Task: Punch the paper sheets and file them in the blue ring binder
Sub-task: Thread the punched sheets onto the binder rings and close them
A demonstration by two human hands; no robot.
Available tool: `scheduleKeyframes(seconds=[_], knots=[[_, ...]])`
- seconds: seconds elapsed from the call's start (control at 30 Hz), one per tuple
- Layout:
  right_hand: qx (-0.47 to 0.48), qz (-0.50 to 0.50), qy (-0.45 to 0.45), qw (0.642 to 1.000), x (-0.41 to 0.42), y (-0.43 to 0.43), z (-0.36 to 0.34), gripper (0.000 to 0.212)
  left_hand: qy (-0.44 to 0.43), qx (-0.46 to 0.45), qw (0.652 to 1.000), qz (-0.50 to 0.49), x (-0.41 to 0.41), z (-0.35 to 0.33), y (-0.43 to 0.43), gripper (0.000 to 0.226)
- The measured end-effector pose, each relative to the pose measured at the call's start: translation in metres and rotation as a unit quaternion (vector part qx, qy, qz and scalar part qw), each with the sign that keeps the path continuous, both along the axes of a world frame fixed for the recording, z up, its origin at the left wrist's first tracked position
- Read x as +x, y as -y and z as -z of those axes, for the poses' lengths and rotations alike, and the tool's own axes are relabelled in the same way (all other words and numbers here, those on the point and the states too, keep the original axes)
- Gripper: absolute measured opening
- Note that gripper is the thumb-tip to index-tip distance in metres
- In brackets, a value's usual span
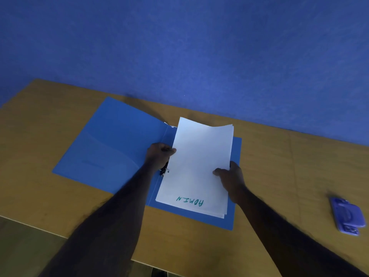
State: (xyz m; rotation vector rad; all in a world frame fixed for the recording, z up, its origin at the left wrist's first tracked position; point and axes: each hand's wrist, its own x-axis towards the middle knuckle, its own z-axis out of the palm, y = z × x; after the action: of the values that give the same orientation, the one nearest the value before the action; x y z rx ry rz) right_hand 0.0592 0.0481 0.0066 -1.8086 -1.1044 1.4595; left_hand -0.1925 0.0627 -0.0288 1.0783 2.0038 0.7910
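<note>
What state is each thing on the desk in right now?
Blue ring binder: open, flat on desk.
Paper sheets: stacked, held over binder's right half.
Metal ring: by sheets' left edge; open or shut unclear.
Left hand: gripping sheets' left edge.
Right hand: gripping right edge.
Phone: face down, untouched.

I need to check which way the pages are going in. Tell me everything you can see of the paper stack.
The paper stack is several plain white sheets, their far edge curling up. It lies over the right half of the open blue ring binder. Green handwriting, "ADMIN", sits upside down at the near end. The left hand pinches its left edge by the metal rings; the right hand grips its right edge.
</note>
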Motion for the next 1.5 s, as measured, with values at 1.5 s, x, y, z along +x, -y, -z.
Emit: scheduleKeyframes(seconds=[1.5], knots=[[0.133,-0.022,0.029,0.991,-0.002,0.007,-0.005,0.018,-0.062,0.012,0.997,0.034,-0.001,-0.009,-0.007,0.026]])
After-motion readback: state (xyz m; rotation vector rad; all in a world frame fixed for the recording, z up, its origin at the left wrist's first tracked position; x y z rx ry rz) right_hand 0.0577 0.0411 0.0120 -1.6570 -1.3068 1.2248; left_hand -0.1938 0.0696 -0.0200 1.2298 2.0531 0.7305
